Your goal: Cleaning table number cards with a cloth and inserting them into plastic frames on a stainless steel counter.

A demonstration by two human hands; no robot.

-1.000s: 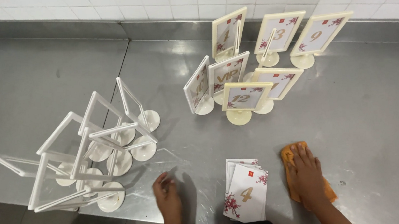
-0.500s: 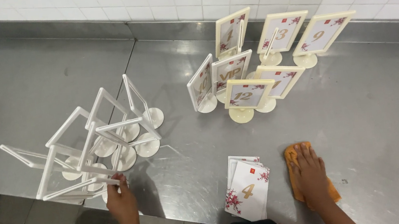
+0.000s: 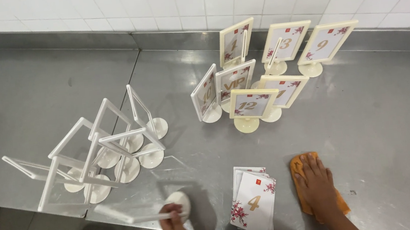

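Left hand (image 3: 173, 227) has pulled one empty white stand (image 3: 176, 206) from the cluster, gripping it. Right hand (image 3: 319, 184) lies flat on the orange cloth (image 3: 299, 168). Seven stands carry cards; about seven remain empty.

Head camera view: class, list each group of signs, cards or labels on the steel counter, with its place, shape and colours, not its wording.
Filled sign stands: back centre, cream frames, floral cards, gold figures.
Empty stands: left, white open frames, round bases.
Card stack: front edge, white, red blossoms.
Left hand: holds one empty stand.
Right hand: on orange cloth.
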